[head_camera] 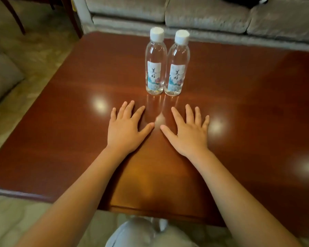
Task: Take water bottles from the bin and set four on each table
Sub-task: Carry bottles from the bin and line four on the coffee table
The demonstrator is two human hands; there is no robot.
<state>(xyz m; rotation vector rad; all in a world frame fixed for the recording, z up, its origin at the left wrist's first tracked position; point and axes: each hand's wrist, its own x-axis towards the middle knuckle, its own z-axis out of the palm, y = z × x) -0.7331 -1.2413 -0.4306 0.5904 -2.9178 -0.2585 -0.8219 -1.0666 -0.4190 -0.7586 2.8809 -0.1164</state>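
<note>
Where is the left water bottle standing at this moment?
In the head view the left water bottle stands upright on the table, close beside the right water bottle and just beyond the left hand.

Grey upholstered sofa (203,13), set along the far side, seat cushions butted together. Grey cushion (2,75), seen at left edge. Dark wooden furniture legs (16,16), placed upper left. Pale patterned floor (43,50), laid beneath.

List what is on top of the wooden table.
Left bottle and right bottle stand upright, side by side; left hand and right hand lie flat before them. The table hides whatever is beneath it.
</note>
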